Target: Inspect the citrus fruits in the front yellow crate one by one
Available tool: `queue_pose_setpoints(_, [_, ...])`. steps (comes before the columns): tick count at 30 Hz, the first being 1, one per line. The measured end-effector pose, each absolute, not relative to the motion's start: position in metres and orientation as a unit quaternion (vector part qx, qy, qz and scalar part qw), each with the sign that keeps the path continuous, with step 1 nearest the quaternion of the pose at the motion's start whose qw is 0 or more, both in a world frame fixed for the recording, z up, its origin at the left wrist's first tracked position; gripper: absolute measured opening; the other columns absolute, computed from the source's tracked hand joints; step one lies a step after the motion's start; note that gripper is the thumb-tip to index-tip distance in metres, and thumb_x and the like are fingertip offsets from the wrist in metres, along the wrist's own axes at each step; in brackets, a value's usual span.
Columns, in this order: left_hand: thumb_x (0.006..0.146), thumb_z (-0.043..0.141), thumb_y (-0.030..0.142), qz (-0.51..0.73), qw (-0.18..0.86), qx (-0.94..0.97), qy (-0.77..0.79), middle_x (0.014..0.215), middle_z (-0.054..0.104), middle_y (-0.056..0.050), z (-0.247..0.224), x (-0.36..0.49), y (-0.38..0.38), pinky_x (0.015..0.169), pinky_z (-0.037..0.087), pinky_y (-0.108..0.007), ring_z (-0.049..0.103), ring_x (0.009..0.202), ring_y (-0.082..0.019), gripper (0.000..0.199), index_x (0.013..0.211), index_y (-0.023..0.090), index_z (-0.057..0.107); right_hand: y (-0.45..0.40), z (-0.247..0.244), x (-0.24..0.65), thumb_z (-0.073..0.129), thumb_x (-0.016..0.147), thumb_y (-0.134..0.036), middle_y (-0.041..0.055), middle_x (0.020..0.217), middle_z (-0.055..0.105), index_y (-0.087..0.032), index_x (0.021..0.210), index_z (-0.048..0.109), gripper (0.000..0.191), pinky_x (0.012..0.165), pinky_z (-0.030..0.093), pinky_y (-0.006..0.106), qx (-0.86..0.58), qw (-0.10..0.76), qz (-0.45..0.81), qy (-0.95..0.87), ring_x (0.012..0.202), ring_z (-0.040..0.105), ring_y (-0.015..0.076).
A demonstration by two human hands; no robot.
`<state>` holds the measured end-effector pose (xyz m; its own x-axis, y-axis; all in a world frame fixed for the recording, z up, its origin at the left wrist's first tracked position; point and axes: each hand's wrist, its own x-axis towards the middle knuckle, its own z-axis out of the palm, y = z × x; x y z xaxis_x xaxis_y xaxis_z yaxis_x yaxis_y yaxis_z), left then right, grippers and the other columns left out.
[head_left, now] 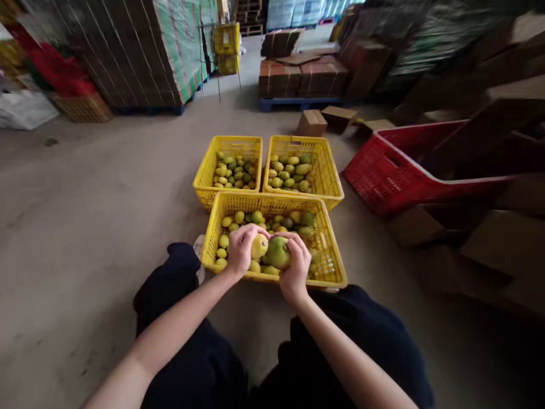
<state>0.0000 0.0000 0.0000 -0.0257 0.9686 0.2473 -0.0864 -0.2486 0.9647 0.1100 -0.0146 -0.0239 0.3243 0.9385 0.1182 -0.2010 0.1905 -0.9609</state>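
Observation:
My left hand [244, 247] is closed around a plump yellow fruit [259, 247], its stem end showing. In my right hand [297, 262] is a larger, rounder green fruit [278, 253], with a stem scar on it. Both hands are held side by side above the near yellow plastic crate [272, 200], the two fruits almost touching. Inside that crate lie several more fruits, smaller yellow ones [223, 241] at the left and larger green-yellow ones [306, 232] at the right. The exact kind of fruit cannot be made out.
Behind stand two more yellow crates, a left one [206, 165] and a right one [336, 173], both holding similar fruit. A red crate [374, 170] and cardboard boxes [502, 244] are at the right. Wrapped pallet stacks [131, 57] stand farther back.

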Motion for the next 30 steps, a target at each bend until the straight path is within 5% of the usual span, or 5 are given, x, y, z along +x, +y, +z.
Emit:
queue_pose_setpoints(5, [0.084,0.046,0.033,0.566,0.628,0.268,0.461,0.068,0.064,-0.002,-0.007,0.003,0.019,0.066,0.044,-0.023,0.057,0.066,-0.013,0.034,0.062,0.016,0.066,-0.004,-0.025,0.111,0.054,0.074,-0.036,-0.0005,0.080,0.063,-0.021,0.072,0.065,0.018,0.070,0.044,0.027,-0.487,0.646,0.506,-0.299,0.079,0.057,0.0174])
queue_pose_setpoints(10, [0.085,0.046,0.027,0.525,0.766,0.012,0.371,0.077,0.064,-0.002,-0.005,0.000,0.030,0.062,0.047,-0.024,0.059,0.065,-0.012,0.021,0.082,0.016,0.064,-0.001,-0.005,0.117,0.064,0.067,-0.031,-0.0029,0.089,0.065,-0.027,0.093,0.062,0.026,0.066,0.050,0.029,-0.412,0.585,0.663,-0.220,0.082,0.060,0.0189])
queue_pose_setpoints(16, [0.087,0.045,0.022,0.555,0.755,-0.030,0.348,0.081,0.065,-0.002,0.006,-0.004,0.027,0.066,0.051,-0.029,0.063,0.071,-0.016,0.020,0.100,0.020,0.060,0.002,0.006,0.127,0.061,0.068,-0.025,0.0009,0.079,0.068,-0.023,0.095,0.060,0.027,0.048,0.054,0.030,-0.386,0.538,0.738,-0.131,0.064,0.062,0.0188])
queue_pose_setpoints(30, [0.092,0.036,0.027,0.542,0.745,-0.090,0.378,0.082,0.064,-0.008,0.004,-0.004,0.031,0.061,0.058,-0.032,0.064,0.074,-0.019,0.025,0.102,0.014,0.055,0.009,0.000,0.130,0.049,0.085,-0.028,0.0046,0.064,0.068,-0.015,0.088,0.061,0.018,0.047,0.057,0.026,-0.397,0.479,0.783,0.021,0.053,0.062,0.0161])
